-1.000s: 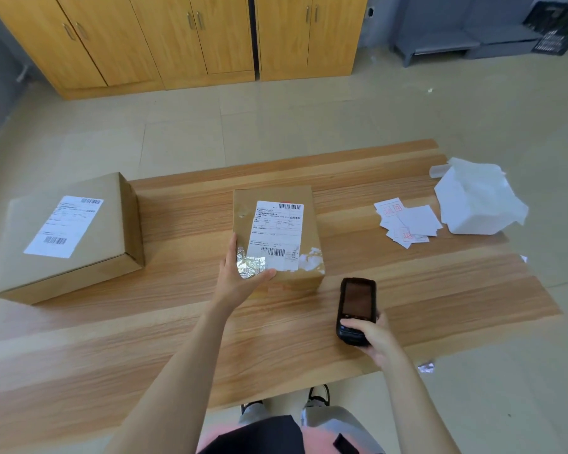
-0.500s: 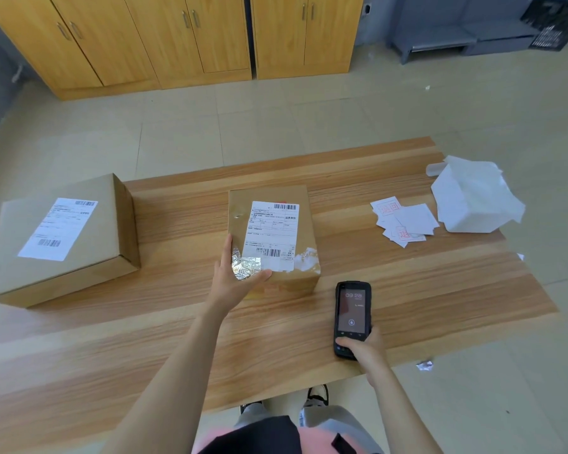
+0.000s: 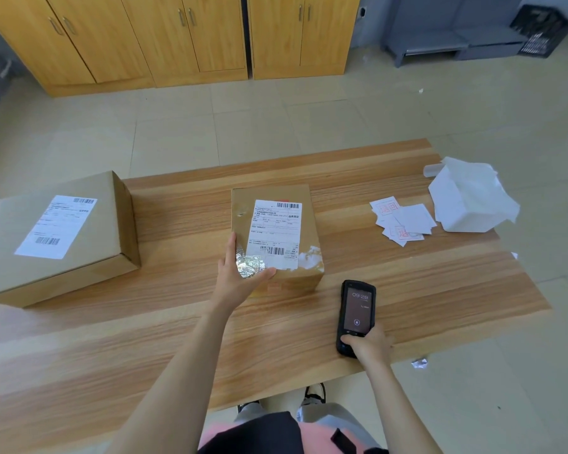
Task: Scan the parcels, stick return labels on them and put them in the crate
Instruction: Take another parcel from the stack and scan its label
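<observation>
On the far left of the tabletop [image 3: 440, 283] sat the big parcel [image 3: 79, 273], plain cardboard with a white label facing up. Moving over to the middle there was the small parcel [image 3: 309, 204], also label-up, with a patch of crinkled silver tape [image 3: 251, 265] at its near left corner. The left grip [image 3: 240, 278] was released and just resting there: fingers straight along the box's left side, thumb laid across the tape, nothing actually clutched.

Just right of that box, close to the near edge, was the black scanner [image 3: 356, 314], screen lit and showing a lock icon. The right grip [image 3: 369, 347] was grasping its near end, thumb on the front below the screen. Honestly couldn't tell if the thing was lying flat on the wood or lifted a touch.

Further right, a loose little heap of return labels [image 3: 402, 221] with red stamps lay spread out, and beside them, at the right edge, a crumpled wad of white paper [image 3: 469, 199].

Way off at the top right, on the floor well apart from everything, stood the black crate [image 3: 543, 31].
</observation>
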Demonstrator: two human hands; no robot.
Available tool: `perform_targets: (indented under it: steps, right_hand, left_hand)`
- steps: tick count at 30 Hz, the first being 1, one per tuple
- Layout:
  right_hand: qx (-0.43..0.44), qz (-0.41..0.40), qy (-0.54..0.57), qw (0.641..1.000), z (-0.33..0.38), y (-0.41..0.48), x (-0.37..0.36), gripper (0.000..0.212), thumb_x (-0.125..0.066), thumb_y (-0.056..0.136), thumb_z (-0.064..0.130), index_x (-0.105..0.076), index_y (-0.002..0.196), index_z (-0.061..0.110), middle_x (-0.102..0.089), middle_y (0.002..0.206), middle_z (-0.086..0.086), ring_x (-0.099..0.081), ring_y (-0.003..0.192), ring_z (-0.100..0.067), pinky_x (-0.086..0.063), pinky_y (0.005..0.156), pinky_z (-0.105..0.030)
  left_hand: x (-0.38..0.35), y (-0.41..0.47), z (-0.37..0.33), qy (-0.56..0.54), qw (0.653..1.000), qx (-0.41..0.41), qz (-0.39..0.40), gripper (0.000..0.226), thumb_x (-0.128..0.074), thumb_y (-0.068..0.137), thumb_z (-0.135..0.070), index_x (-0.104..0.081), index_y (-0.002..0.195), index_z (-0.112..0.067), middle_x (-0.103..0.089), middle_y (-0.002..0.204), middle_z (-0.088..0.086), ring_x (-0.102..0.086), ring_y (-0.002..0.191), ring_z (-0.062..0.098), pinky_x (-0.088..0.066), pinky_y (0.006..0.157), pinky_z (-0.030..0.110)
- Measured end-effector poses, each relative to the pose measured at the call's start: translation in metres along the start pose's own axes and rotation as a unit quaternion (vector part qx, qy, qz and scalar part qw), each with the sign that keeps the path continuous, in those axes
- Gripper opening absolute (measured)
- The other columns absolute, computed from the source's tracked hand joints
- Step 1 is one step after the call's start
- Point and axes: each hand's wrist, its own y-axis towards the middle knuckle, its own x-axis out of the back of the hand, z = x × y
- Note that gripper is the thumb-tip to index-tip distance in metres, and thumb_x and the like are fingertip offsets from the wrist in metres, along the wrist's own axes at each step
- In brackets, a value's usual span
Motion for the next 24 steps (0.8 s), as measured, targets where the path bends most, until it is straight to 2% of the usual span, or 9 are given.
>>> perform_targets:
  steps: [3,5,8,12,16,21,24]
  right_hand:
    - [0.019,-0.027,-0.009,0.999,0.007,-0.006,0.004,0.073,-0.076,0.069,0.009,-0.040,0.133,0.008,-0.053,0.125,-0.017,-0.042,0.120,-0.035,-0.039,0.100,-0.043]
    - [0.023,-0.037,-0.002,0.999,0.014,-0.012,0.006,0.079,-0.076,0.072,0.011,-0.034,0.139,0.013,-0.048,0.129,-0.017,-0.042,0.119,-0.034,-0.041,0.098,-0.042]
    - [0.043,-0.040,0.022,0.998,0.027,-0.018,0.008,0.080,-0.073,0.075,0.012,-0.031,0.143,0.014,-0.047,0.133,-0.014,-0.051,0.106,-0.027,-0.047,0.085,-0.035]
    - [0.065,-0.063,0.046,0.995,0.051,-0.025,0.010,0.072,-0.072,0.075,0.015,-0.039,0.139,0.016,-0.046,0.132,-0.013,-0.045,0.121,-0.032,-0.042,0.100,-0.045]
    - [0.106,-0.083,0.078,0.988,0.070,-0.031,0.009,0.065,-0.072,0.076,0.014,-0.044,0.134,0.015,-0.048,0.128,-0.011,-0.047,0.118,-0.029,-0.043,0.099,-0.045]
    - [0.126,-0.081,0.099,0.984,0.081,-0.031,0.012,0.060,-0.068,0.079,0.019,-0.043,0.134,0.023,-0.046,0.129,-0.004,-0.049,0.113,-0.022,-0.049,0.092,-0.044]
    - [0.146,-0.078,0.112,0.980,0.086,-0.023,0.016,0.058,-0.066,0.081,0.017,-0.043,0.134,0.024,-0.044,0.134,-0.007,-0.045,0.122,-0.020,-0.043,0.091,-0.035]
  left_hand:
    - [0.000,0.000,0.000,0.009,1.000,0.005,-0.001,0.114,-0.083,0.067,-0.039,-0.003,0.149,-0.039,-0.027,0.149,-0.009,-0.021,0.137,0.013,-0.024,0.106,0.033]
    - [0.001,-0.002,-0.001,0.020,1.000,0.015,-0.001,0.114,-0.082,0.067,-0.042,-0.002,0.149,-0.040,-0.029,0.148,-0.005,-0.023,0.136,0.015,-0.025,0.106,0.035]
    - [0.000,-0.005,-0.005,0.063,0.997,0.036,-0.001,0.111,-0.079,0.068,-0.048,-0.003,0.149,-0.040,-0.034,0.142,0.005,-0.025,0.133,0.023,-0.026,0.108,0.042]
    - [0.003,-0.006,-0.014,0.112,0.993,0.036,-0.013,0.103,-0.077,0.067,-0.050,-0.014,0.148,-0.034,-0.030,0.143,0.011,-0.019,0.135,0.029,-0.026,0.108,0.044]
    - [0.010,-0.002,-0.024,0.106,0.993,-0.019,-0.037,0.074,-0.075,0.071,-0.047,-0.042,0.132,-0.022,-0.035,0.141,0.012,-0.015,0.138,0.024,-0.022,0.109,0.041]
    - [0.009,-0.001,-0.054,0.081,0.991,-0.101,-0.037,0.062,-0.070,0.080,-0.039,-0.045,0.135,-0.023,-0.035,0.143,0.004,-0.020,0.135,0.020,-0.024,0.105,0.033]
    - [0.003,-0.003,-0.067,0.068,0.990,-0.122,-0.027,0.057,-0.069,0.083,-0.036,-0.048,0.134,-0.021,-0.036,0.143,0.002,-0.024,0.135,0.017,-0.022,0.107,0.028]
